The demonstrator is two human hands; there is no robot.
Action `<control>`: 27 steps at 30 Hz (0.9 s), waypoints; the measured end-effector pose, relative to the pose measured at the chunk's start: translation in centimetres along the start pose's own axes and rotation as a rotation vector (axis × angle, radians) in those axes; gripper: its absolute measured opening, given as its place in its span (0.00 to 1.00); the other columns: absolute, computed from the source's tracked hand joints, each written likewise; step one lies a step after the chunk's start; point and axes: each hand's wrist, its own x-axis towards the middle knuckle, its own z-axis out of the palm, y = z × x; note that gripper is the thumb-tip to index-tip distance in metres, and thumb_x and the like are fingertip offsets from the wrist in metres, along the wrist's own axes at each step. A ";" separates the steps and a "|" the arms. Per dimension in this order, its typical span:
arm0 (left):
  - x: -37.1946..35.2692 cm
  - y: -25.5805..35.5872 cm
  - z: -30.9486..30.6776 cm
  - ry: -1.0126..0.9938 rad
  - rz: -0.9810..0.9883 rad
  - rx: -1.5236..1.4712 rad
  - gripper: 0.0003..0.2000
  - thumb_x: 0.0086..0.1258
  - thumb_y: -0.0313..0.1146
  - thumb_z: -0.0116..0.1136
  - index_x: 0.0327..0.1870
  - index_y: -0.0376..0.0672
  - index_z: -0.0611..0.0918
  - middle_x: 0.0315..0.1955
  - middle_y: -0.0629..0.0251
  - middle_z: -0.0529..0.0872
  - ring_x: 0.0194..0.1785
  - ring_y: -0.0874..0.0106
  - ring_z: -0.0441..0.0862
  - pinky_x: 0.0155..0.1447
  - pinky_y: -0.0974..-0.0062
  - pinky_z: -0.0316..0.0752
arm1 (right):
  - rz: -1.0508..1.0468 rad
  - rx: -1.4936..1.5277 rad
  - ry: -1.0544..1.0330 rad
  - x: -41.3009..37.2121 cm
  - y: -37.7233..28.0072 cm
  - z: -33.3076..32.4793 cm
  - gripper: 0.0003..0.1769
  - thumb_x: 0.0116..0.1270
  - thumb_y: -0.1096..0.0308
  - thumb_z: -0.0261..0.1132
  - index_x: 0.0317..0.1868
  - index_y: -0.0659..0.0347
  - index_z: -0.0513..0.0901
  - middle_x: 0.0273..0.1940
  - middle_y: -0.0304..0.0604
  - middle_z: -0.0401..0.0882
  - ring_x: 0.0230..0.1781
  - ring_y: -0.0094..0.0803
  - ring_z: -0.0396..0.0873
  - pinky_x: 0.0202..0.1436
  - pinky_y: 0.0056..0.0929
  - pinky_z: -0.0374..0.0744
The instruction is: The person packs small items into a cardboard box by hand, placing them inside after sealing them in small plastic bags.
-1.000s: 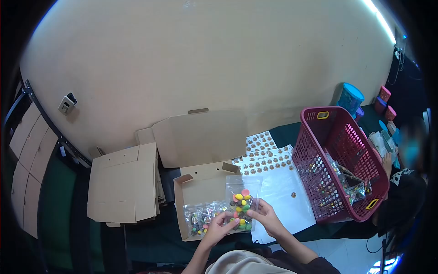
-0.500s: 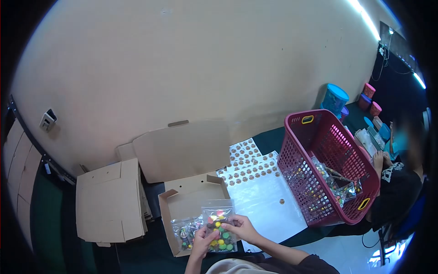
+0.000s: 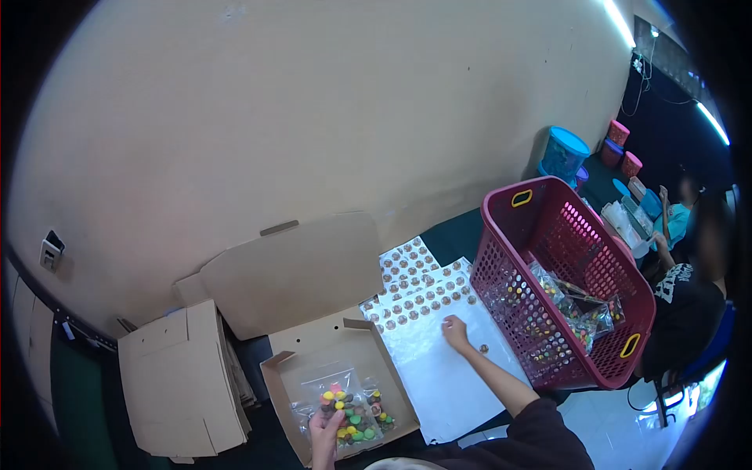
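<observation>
My left hand (image 3: 325, 432) grips the lower left side of a clear bag of colourful round candies (image 3: 352, 411), held over the open cardboard box (image 3: 321, 345). Other filled bags (image 3: 381, 399) lie in the box behind it. Over the white sticker sheet (image 3: 439, 384), my right hand (image 3: 454, 332) has its fingers drawn together near the lower rows of round stickers; whether something is between them is too small to see. A single round sticker (image 3: 483, 348) sits apart on the sheet, right of my wrist.
A maroon basket (image 3: 509, 258) holding filled bags stands right of the sheets. Folded cardboard boxes (image 3: 176, 384) are stacked at left. Blue tubs (image 3: 565, 153) stand by the wall. Two people sit at the far right, near containers.
My right hand has let go of the bag and moved up and right to the sticker sheet. My left hand keeps the bag, now slightly further left. The view has shifted.
</observation>
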 end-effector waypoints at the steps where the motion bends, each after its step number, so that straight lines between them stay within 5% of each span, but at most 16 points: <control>1: 0.2 0.3 0.2 -0.001 -0.002 -0.003 0.13 0.59 0.26 0.58 0.45 0.36 0.74 0.33 0.69 0.80 0.33 0.82 0.76 0.40 0.86 0.71 | -0.052 -0.212 0.084 1.8 2.4 -0.5 0.14 0.53 0.71 0.58 0.40 0.68 0.75 0.29 0.52 0.77 0.27 0.41 0.78 0.31 0.34 0.76; 5: 0.8 0.7 0.6 0.066 0.085 0.021 0.11 0.62 0.27 0.53 0.45 0.33 0.74 0.35 0.64 0.81 0.34 0.78 0.79 0.39 0.83 0.74 | 0.218 -0.446 0.110 5.0 3.7 -3.3 0.22 0.52 0.76 0.54 0.51 0.66 0.67 0.38 0.65 0.71 0.40 0.53 0.74 0.44 0.43 0.73; 17: 4.0 -0.5 1.0 0.129 -0.021 0.115 0.09 0.60 0.28 0.57 0.41 0.38 0.76 0.29 0.71 0.80 0.28 0.85 0.73 0.33 0.88 0.69 | 0.314 -0.566 0.101 7.4 3.7 -3.5 0.11 0.61 0.76 0.47 0.45 0.62 0.65 0.37 0.60 0.75 0.41 0.52 0.75 0.43 0.45 0.73; 27: 3.8 -1.5 0.5 0.154 -0.008 0.258 0.12 0.58 0.28 0.59 0.42 0.38 0.76 0.29 0.73 0.77 0.29 0.84 0.73 0.35 0.87 0.70 | 0.237 -0.693 0.175 4.6 1.5 -2.0 0.12 0.60 0.75 0.49 0.46 0.63 0.66 0.50 0.53 0.62 0.50 0.46 0.66 0.46 0.42 0.72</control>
